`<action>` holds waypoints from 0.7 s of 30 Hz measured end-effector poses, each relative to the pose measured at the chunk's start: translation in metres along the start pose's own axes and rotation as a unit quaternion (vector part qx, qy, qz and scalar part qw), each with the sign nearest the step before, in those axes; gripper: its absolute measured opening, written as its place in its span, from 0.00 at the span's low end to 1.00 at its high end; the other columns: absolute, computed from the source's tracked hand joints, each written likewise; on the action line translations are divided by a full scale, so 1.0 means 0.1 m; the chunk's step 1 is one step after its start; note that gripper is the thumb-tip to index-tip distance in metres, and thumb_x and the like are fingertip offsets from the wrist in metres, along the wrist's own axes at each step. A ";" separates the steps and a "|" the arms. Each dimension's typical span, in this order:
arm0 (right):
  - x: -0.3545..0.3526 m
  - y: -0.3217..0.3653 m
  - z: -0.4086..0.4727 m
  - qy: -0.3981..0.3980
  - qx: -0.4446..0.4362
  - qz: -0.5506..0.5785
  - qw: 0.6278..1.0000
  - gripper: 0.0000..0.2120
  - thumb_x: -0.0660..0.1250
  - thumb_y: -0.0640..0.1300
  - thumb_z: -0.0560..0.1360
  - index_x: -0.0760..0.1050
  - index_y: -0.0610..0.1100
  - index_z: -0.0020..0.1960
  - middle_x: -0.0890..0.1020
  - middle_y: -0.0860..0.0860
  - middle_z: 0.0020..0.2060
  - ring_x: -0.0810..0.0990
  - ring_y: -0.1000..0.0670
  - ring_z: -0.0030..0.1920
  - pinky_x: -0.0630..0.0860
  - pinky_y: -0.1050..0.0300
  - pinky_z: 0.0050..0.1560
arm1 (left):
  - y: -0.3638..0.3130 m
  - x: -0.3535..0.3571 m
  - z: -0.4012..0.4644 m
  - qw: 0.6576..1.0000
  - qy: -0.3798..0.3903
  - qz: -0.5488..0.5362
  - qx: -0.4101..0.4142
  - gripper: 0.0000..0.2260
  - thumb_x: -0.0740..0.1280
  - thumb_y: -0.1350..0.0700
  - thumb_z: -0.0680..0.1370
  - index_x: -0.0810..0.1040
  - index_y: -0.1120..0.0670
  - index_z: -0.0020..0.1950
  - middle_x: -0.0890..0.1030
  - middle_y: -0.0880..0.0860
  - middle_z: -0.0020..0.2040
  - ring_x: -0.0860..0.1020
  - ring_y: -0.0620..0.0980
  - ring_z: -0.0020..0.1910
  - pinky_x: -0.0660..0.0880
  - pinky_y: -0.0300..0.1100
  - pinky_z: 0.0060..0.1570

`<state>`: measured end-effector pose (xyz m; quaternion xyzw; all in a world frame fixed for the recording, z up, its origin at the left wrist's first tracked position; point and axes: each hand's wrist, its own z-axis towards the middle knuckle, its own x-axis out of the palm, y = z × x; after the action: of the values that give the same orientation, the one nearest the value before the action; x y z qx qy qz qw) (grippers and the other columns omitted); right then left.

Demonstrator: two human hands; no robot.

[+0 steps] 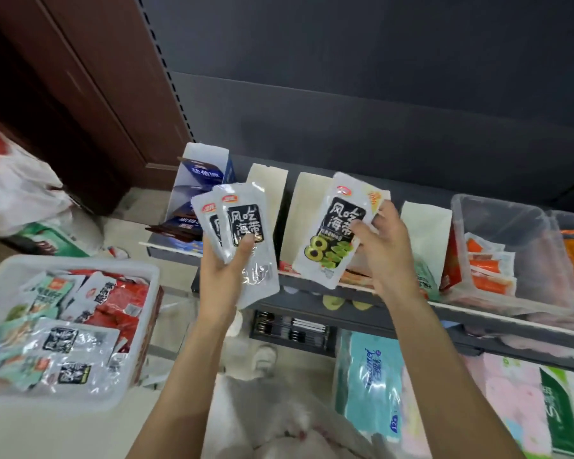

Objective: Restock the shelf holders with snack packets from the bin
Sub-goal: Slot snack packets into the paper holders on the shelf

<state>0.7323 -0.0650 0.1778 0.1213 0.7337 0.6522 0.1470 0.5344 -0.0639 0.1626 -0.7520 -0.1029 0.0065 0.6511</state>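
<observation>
At centre frame, my left hand (224,273) gripped a fanned pair of snack packets (242,240), fingers curled round them, thumb pressed on the front; their long axes ran upright, tilted slightly left. My right hand (383,250) pinched a single packet (332,233) by its right edge, long axis upright, top leaning right, before the shelf holders (307,213) on the shelf (355,289). The bin (80,266) of packets lay at lower left.
</observation>
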 end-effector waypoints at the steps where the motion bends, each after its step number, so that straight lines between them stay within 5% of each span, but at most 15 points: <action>1: 0.03 0.02 0.07 -0.021 0.002 0.031 0.999 0.15 0.62 0.31 0.76 0.72 0.52 0.48 0.82 0.57 0.47 0.81 0.60 0.47 0.79 0.57 0.48 | 0.01 -0.09 0.09 1.000 -0.012 -0.012 -0.019 0.19 0.68 0.58 0.77 0.71 0.49 0.67 0.82 0.50 0.56 0.81 0.49 0.55 0.76 0.53 0.57; 3: 0.14 0.06 0.21 -0.039 -0.001 0.071 0.997 0.15 0.62 0.30 0.76 0.70 0.51 0.49 0.81 0.56 0.47 0.81 0.61 0.47 0.77 0.63 0.45 | 0.02 -0.24 0.25 0.998 -0.026 -0.031 -0.047 0.17 0.67 0.58 0.77 0.72 0.50 0.66 0.82 0.51 0.56 0.81 0.51 0.54 0.76 0.55 0.57; 7: 0.59 0.01 0.35 0.003 -0.016 0.084 0.996 0.14 0.62 0.29 0.76 0.69 0.47 0.53 0.80 0.54 0.49 0.80 0.60 0.49 0.78 0.60 0.50 | -0.02 -0.42 0.52 0.997 -0.055 -0.026 -0.048 0.10 0.67 0.58 0.77 0.76 0.48 0.58 0.83 0.48 0.51 0.81 0.51 0.52 0.79 0.46 0.50; 11: 1.04 -0.13 0.39 0.047 -0.061 -0.028 0.997 0.12 0.61 0.31 0.78 0.64 0.43 0.56 0.77 0.56 0.47 0.78 0.70 0.43 0.73 0.72 0.42 | -0.06 -0.57 0.70 0.998 -0.065 0.026 -0.006 0.14 0.70 0.57 0.76 0.75 0.54 0.61 0.83 0.50 0.51 0.82 0.45 0.46 0.77 0.41 0.43; 14: 1.19 -0.31 0.37 0.071 -0.099 -0.115 0.986 0.11 0.63 0.34 0.78 0.65 0.46 0.53 0.78 0.53 0.50 0.80 0.63 0.47 0.75 0.71 0.44 | -0.05 -0.63 0.78 0.996 -0.072 0.042 0.010 0.14 0.69 0.58 0.76 0.73 0.54 0.61 0.82 0.47 0.49 0.81 0.39 0.43 0.75 0.34 0.39; 17: 1.20 -0.44 0.26 0.087 -0.166 -0.151 0.971 0.11 0.64 0.32 0.76 0.67 0.46 0.48 0.82 0.51 0.49 0.81 0.58 0.53 0.75 0.68 0.54 | -0.04 -0.68 0.80 0.997 -0.063 0.052 -0.004 0.11 0.67 0.57 0.78 0.74 0.52 0.60 0.82 0.47 0.50 0.81 0.43 0.45 0.76 0.40 0.42; 21: 1.15 -0.50 0.18 0.011 -0.206 -0.121 0.971 0.09 0.64 0.32 0.76 0.69 0.44 0.48 0.82 0.52 0.48 0.80 0.58 0.54 0.76 0.63 0.57 | -0.04 -0.75 0.81 0.998 -0.038 0.050 -0.019 0.09 0.64 0.55 0.80 0.75 0.50 0.59 0.82 0.53 0.52 0.81 0.55 0.51 0.79 0.55 0.50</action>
<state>0.6330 -0.0117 0.1198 -0.0081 0.5946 0.7678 0.2387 0.4485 0.0032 0.1453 -0.7674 -0.0897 0.0658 0.6315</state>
